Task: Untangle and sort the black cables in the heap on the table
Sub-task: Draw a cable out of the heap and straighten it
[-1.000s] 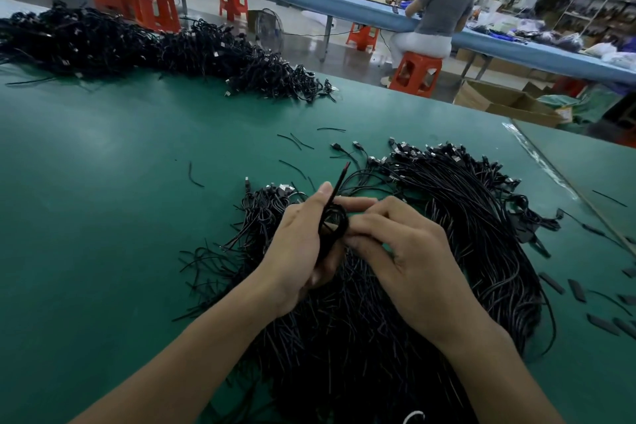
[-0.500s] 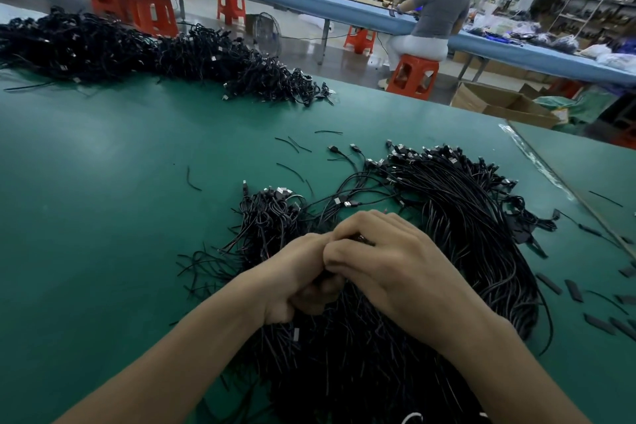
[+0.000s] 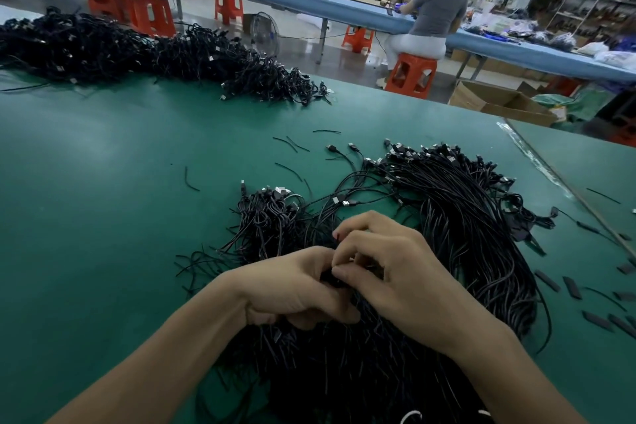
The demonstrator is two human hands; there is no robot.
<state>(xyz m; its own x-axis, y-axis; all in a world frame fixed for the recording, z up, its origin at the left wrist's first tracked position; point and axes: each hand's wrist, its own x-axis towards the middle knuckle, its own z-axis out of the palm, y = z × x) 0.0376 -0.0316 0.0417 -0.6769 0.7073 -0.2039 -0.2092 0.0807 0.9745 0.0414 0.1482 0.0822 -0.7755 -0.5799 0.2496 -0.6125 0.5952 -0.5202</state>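
A big heap of black cables with metal plugs at the far ends lies on the green table in front of me. A smaller tangled bunch lies just left of it. My left hand and my right hand meet over the near part of the heap. Both have curled fingers closed on a small black cable bundle between them, and most of that bundle is hidden by the fingers.
A long pile of black cables stretches along the table's far left. Short black ties and flat black pieces are scattered around the heap. Beyond the table sits a person on an orange stool, near cardboard boxes.
One second ago the hands held a coiled cable loop up with a tie end sticking out. They have since closed together and dropped lower onto the heap, hiding the loop.
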